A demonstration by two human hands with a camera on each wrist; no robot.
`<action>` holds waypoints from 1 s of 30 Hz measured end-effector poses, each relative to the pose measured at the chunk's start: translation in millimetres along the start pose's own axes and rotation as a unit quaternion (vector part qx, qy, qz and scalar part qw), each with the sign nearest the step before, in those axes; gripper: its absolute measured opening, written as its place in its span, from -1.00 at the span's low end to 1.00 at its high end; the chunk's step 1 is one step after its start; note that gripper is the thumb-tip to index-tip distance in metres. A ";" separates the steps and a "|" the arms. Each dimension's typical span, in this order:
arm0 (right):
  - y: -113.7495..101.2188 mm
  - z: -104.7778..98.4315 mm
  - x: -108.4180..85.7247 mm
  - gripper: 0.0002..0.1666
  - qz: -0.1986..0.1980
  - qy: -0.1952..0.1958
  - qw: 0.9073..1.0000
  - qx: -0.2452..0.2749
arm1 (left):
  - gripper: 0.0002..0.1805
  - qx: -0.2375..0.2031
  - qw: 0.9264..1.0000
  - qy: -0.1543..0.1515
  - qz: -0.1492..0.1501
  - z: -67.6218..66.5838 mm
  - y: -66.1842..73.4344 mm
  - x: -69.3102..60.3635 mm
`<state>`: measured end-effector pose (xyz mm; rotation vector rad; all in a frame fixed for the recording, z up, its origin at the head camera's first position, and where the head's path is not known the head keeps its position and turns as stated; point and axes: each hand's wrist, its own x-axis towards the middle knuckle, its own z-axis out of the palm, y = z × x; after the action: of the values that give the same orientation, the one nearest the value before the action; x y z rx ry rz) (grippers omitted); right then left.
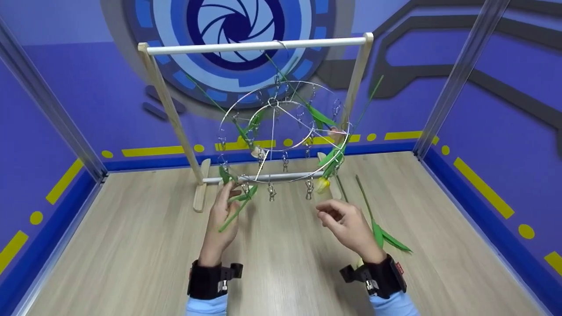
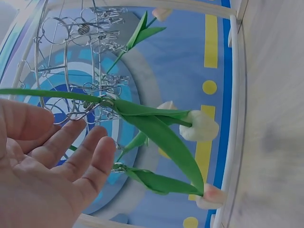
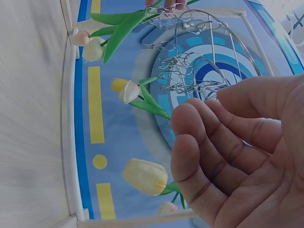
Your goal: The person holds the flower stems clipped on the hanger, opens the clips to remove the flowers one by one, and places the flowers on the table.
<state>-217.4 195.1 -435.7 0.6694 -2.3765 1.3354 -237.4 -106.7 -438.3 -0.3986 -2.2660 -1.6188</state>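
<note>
A round wire hanger with dangling metal clips (image 1: 273, 102) hangs from a rod. Several artificial tulips are clipped around it, including a yellow tulip (image 1: 322, 185) at the right. My left hand (image 1: 225, 217) is at the near left rim, fingers extended beside a clip; the left wrist view shows fingertips close to its wire, contact unclear. A white tulip (image 2: 199, 126) hangs from that clip, its green stem (image 1: 235, 217) crossing in front of the palm. My right hand (image 1: 349, 224) hovers below the near right rim, fingers loosely curled around nothing.
A wooden stand with a white top rod (image 1: 254, 45) carries the hanger. On the tabletop (image 1: 145, 245), right of my right hand, lies a tulip with a green leaf (image 1: 393, 240); its bloom is mostly hidden by the wrist. Blue patterned panels (image 1: 496, 145) enclose the table.
</note>
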 end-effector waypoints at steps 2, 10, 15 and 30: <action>0.1 0.5 0.2 -0.85 0.003 0.000 1.000 0.003 | -0.50 -0.014 1.000 -0.003 0.002 0.8 0.5 0.1; 0.0 5.4 0.8 -0.85 0.009 -0.005 1.000 0.017 | -0.58 0.009 1.000 -0.001 0.029 7.7 5.6 -0.9; 0.1 12.3 0.4 -0.83 0.003 -0.002 1.000 0.025 | -0.66 0.029 0.998 0.002 0.047 13.2 10.3 -1.8; -1.6 49.5 4.7 -0.75 -0.018 -0.002 1.000 0.023 | -0.83 0.017 0.996 -0.003 0.086 29.7 13.6 -2.0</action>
<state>-223.3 150.6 -457.2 0.7251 -2.3324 1.3780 -233.0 -74.3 -436.4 -0.5748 -2.1943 -1.4921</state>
